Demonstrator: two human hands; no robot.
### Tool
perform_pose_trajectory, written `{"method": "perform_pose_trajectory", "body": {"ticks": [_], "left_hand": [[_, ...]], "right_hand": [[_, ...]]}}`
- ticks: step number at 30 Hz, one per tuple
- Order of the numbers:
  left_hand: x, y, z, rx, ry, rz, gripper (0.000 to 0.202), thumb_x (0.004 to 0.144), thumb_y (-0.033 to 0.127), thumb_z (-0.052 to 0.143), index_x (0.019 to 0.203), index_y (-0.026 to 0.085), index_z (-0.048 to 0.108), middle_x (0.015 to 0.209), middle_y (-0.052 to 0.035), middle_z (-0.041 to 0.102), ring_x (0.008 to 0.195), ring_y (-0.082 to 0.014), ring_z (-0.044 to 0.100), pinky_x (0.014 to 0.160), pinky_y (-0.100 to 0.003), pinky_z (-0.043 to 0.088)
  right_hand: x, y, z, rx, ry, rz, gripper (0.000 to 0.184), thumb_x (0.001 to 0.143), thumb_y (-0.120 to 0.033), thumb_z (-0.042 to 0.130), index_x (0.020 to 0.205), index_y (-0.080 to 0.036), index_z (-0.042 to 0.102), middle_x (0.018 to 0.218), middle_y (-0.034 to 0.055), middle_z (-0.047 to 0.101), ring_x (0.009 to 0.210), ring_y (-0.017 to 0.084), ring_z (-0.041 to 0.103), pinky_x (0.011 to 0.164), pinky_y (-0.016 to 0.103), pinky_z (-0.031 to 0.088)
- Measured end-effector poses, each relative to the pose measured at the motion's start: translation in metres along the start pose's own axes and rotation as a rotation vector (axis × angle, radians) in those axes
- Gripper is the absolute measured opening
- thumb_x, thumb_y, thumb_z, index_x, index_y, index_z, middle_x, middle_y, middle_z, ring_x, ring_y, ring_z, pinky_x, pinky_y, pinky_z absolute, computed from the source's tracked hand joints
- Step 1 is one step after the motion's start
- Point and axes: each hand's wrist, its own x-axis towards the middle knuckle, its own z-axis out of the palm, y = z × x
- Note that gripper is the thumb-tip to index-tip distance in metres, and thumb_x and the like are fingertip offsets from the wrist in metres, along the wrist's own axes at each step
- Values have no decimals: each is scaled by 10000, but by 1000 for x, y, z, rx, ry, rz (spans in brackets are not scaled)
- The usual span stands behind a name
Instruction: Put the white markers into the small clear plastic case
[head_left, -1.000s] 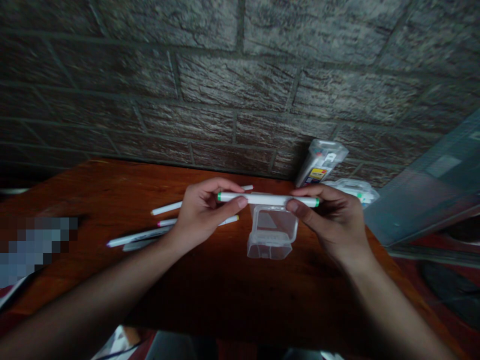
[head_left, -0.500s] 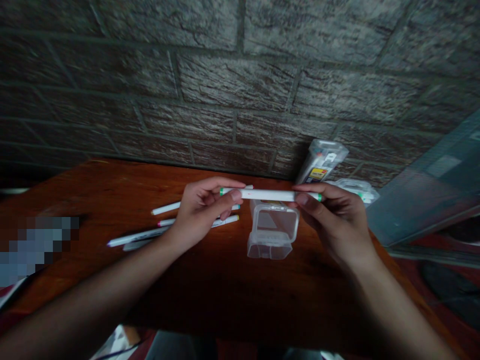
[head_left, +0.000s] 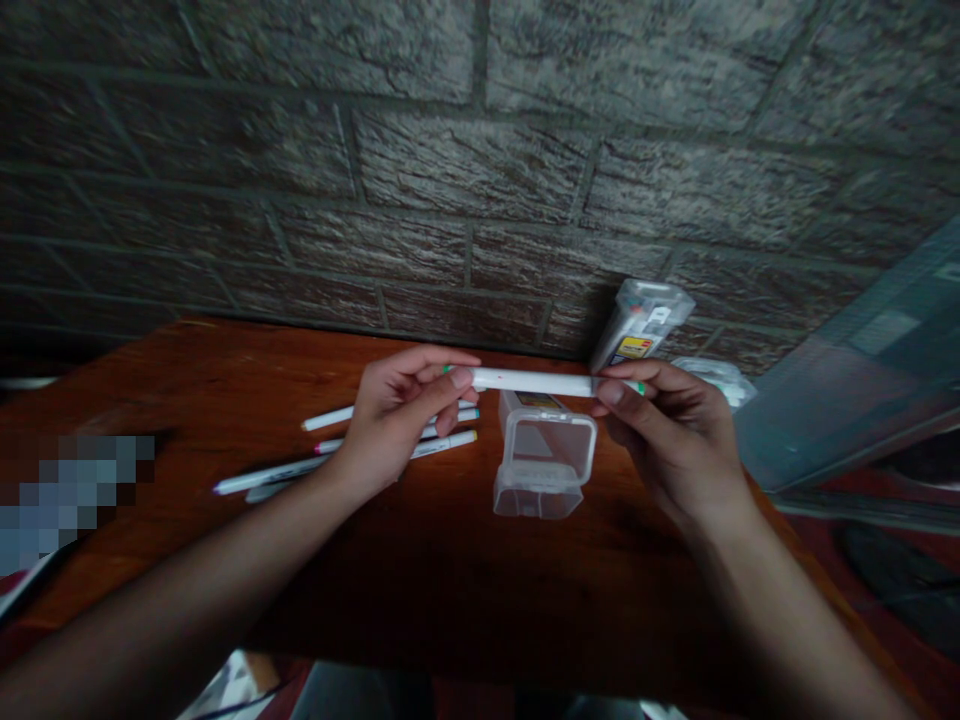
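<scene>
A white marker [head_left: 532, 381] with green ends is held level in the air above the table. My left hand [head_left: 401, 415] pinches its left end between thumb and fingers, and my right hand [head_left: 667, 420] pinches the right end. Below the marker lies a clear plastic case [head_left: 551, 445] with its lid open toward me. Several white markers with coloured ends, among them a purple-tipped marker [head_left: 270, 475], lie on the table under and beside my left hand, which partly hides them.
A brown wooden table [head_left: 420, 570] stands against a stone-block wall [head_left: 480, 170]. At the back right, a clear case with a yellow label [head_left: 645, 325] leans by the wall. Another clear package [head_left: 716, 380] sits behind my right hand. A grey panel [head_left: 862, 350] borders the right side.
My left thumb and fingers have shifted slightly toward the marker's left end, covering more of the green there. The marker tilts a little down to the right. The case has not moved.
</scene>
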Motion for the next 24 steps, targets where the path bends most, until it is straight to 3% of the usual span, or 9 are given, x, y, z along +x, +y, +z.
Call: {"method": "perform_pose_trajectory", "body": {"ticks": [6,24], "left_hand": [[2,6,5,-105,31,-45,163,835,270,850,985,207,872,714,-39,767,447,-60,499,457,-198,389],[4,11,6,-172,82,-113,209,817,252,792,984,151,868,723,-84,797,412,-76,503,441,-226,390]], "right_hand": [[1,-4,2,20,-3,13,222,730,-371,957,875,-228,872,659,19,781,389,23,362,382,182,220],[2,-9,2,39,-11,12,200,799,-296,793,956,-211,883,750,48,826,394,60,347,414,270,200]]}}
